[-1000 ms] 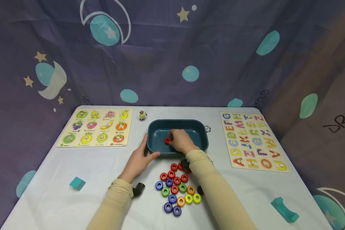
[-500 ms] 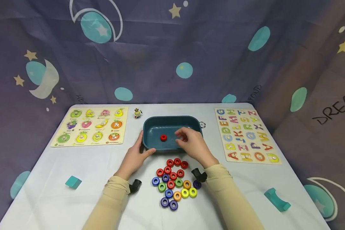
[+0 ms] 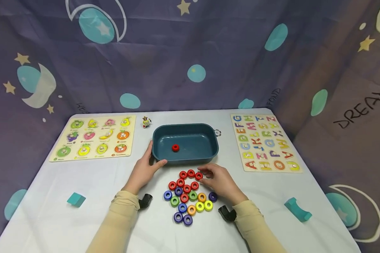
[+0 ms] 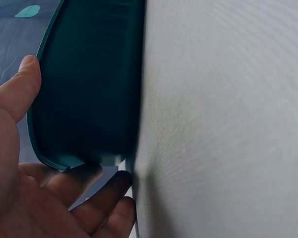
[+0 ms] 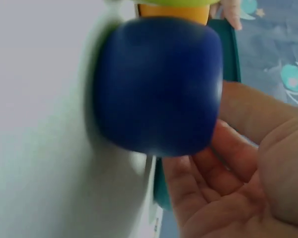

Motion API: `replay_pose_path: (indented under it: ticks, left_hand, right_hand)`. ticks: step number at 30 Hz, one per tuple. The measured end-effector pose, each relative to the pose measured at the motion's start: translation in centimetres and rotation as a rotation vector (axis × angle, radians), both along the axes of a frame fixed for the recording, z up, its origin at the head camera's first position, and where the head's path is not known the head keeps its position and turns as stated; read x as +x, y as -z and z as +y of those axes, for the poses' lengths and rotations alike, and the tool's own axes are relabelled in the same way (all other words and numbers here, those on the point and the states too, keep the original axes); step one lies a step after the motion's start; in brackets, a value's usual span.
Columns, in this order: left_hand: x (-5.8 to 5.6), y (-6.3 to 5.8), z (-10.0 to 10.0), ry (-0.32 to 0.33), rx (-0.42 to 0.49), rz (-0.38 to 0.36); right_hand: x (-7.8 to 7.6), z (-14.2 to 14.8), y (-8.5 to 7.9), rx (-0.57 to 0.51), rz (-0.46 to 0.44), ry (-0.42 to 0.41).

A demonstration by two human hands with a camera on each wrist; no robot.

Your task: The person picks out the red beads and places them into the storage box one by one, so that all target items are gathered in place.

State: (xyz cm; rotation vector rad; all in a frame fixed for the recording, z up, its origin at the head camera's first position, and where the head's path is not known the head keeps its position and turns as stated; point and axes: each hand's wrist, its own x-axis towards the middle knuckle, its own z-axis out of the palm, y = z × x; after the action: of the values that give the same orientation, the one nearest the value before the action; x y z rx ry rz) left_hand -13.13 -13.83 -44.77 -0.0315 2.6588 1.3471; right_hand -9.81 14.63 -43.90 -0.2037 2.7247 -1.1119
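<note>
A dark teal tray (image 3: 196, 161) stands at the table's centre with one red ring (image 3: 175, 148) lying in it. My left hand (image 3: 142, 172) touches the tray's near left corner, its fingers along the left end and thumb at the front; in the left wrist view the thumb lies at the rim. In front of the tray is a group of coloured rings. My right hand (image 3: 221, 181) is at their upper right, thumb and fingertips right beside a red ring (image 3: 198, 176). In the right wrist view a dark blue ring (image 5: 159, 87) hides those fingertips.
A fruit puzzle board (image 3: 93, 138) lies back left, a letter puzzle board (image 3: 264, 143) back right. A small figurine (image 3: 146, 122) stands left of the tray. Teal blocks lie on either side: a small block (image 3: 76, 199) at left, an arched block (image 3: 297, 209) at right.
My right hand has let go of the red ring inside the tray and moved out toward the rings in front. The left hand stays at the tray's corner. The head view has shifted slightly.
</note>
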Motion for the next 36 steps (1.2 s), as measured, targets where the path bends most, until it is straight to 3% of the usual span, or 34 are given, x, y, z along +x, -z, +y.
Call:
replay_pose_path:
  ticks: [10,17,21,25,30,36]
  left_hand:
    - [-0.5,-0.1,-0.2,0.007,0.010,0.027]
    - [-0.1,0.1,-0.2,0.005,0.009,0.000]
    - [0.0,0.2,-0.1,-0.003,0.012,0.012]
    - [0.0,0.2,-0.2,-0.010,0.014,0.016]
    - [0.1,0.5,0.0,-0.012,0.019,0.012]
    - [0.0,0.3,0.1,-0.015,0.021,0.019]
  right_hand:
    - [-0.8,0.3,0.4,-0.047,-0.011,-0.002]
    - [-1.4,0.2,-2.2,-0.203,-0.028,0.039]
    - [-4.2,-0.9,-4.2,-0.232,0.069,0.030]
    - [-7.8,-3.0,-5.0,-0.146,0.132,0.009]
    - [-11.0,-4.8,-4.2,-0.042,0.102,-0.001]
    - [-12.7,-5.4,-2.7,0.087,0.044,0.015]
